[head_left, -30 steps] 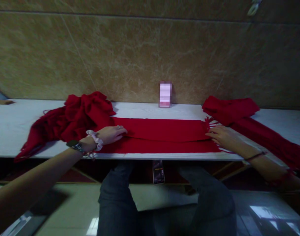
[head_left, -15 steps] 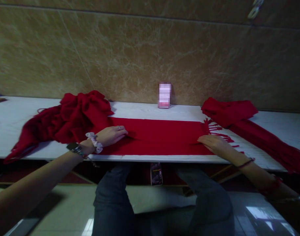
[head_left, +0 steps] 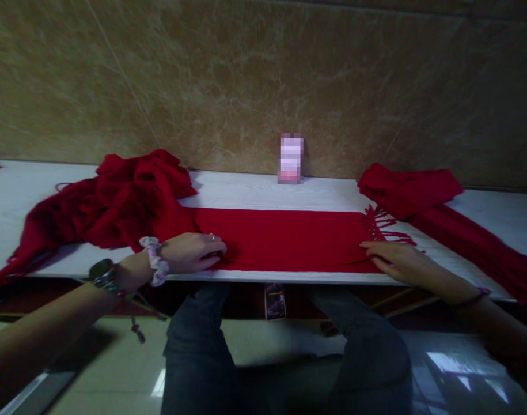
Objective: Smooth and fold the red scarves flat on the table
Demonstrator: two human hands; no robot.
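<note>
A red scarf [head_left: 284, 237] lies flattened lengthwise along the white tabletop, its fringe toward the right. My left hand [head_left: 192, 252] rests at the left of the flat stretch by the front edge, its fingers curled closed on the cloth. At the fringed end, my right hand [head_left: 390, 259] touches the scarf's near corner with fingers stretched out and slightly apart. To the left, the cloth rises into a loose crumpled heap [head_left: 133, 202], which seems to continue from the flat part.
A second red scarf [head_left: 419, 196] lies folded at the right, its tail slanting toward the front edge. A blurred pinkish upright object [head_left: 291, 160] leans on the brown marbled wall [head_left: 228, 86]. Below the tabletop's edge [head_left: 246, 276], a phone [head_left: 275, 301] sits between my knees.
Both hands have come nearer the front edge, and my right hand has shifted rightward with its fingers spreading. The crease along the scarf's middle has flattened. The view has tilted slightly downward.
</note>
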